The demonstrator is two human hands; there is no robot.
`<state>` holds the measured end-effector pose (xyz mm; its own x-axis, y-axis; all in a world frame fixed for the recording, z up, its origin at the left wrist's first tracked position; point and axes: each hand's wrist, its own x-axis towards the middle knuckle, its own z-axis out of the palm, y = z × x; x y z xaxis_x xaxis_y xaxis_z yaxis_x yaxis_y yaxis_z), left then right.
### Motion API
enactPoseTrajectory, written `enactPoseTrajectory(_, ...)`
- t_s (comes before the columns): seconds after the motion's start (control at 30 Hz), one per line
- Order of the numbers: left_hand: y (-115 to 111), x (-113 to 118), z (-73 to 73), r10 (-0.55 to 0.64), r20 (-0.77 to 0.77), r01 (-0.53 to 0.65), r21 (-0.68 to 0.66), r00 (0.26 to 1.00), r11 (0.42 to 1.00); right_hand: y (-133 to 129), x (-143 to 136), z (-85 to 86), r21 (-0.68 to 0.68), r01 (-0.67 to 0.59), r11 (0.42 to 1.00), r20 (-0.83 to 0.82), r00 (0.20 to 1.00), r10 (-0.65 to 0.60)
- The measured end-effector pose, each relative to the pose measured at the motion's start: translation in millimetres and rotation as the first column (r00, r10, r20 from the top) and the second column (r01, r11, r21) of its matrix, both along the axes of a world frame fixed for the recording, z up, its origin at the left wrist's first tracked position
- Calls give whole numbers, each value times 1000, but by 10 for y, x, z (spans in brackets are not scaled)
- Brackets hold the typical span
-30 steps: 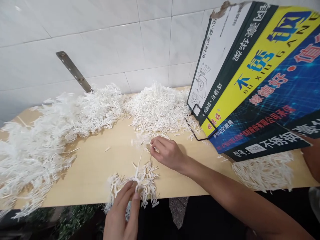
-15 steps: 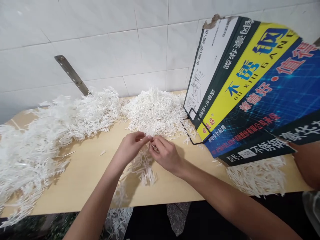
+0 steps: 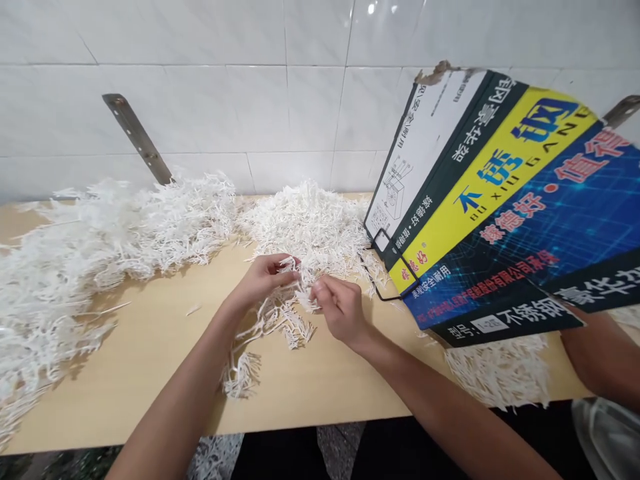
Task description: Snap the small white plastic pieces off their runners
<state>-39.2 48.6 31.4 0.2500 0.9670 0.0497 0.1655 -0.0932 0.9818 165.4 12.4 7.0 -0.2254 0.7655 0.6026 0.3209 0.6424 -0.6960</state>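
Observation:
My left hand (image 3: 263, 277) and my right hand (image 3: 343, 309) meet over the middle of a pale wooden table (image 3: 150, 360). Both pinch a long white plastic branch (image 3: 273, 320) with many thin spikes. The branch trails from my fingers down toward the table's front edge. Just behind my hands lies a heap of short white plastic pieces (image 3: 310, 223). A much larger pile of the same white spiky branches (image 3: 100, 240) spreads along the left side of the table.
A printed cardboard box (image 3: 505, 200) in blue, yellow and black leans over the table's right side, with a black wire stand (image 3: 387, 267) under it. More white pieces (image 3: 500, 370) lie beneath it. Another person's arm (image 3: 600, 353) shows at the right. A metal bracket (image 3: 137, 139) slants on the tiled wall.
My left hand rose from the table's front edge to join my right hand, bringing the branch with it. The camera tilted up slightly.

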Motion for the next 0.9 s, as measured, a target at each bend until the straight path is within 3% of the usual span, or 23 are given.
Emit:
enactPoseTrajectory(0.13, -92, 77, -84, -124, -79, 125, 3, 989, 992, 117, 118, 114, 53, 75, 996, 19, 997, -76)
enactPoseTrajectory(0.3, -196, 155, -93, -221, -159, 222, -14, 962, 975, 294, 150, 101, -13, -148, 989, 130, 980, 148)
enactPoseTrajectory(0.37, -209, 172, -113, -212, -140, 209, -34, 967, 977, 330, 137, 33, -104, -138, 985, 56, 988, 144)
enactPoseTrajectory(0.47, -199, 182, -167, -183, -92, 176, -83, 979, 981, 341, 90, -75, -275, -79, 958, -156, 987, 36)
enactPoseTrajectory(0.67, -135, 229, -219, -196, -37, 189, -130, 980, 973, 244, -71, -172, -498, -57, 866, -431, 882, -190)
enactPoseTrajectory(0.8, -113, 243, -159, -238, -34, 233, -109, 971, 966, 274, -57, -180, -544, -168, 822, -555, 807, -201)
enactPoseTrajectory(0.9, -161, 154, -72, -387, -26, 383, -102, 922, 918, 434, 107, -143, -533, -327, 780, -661, 736, -143)
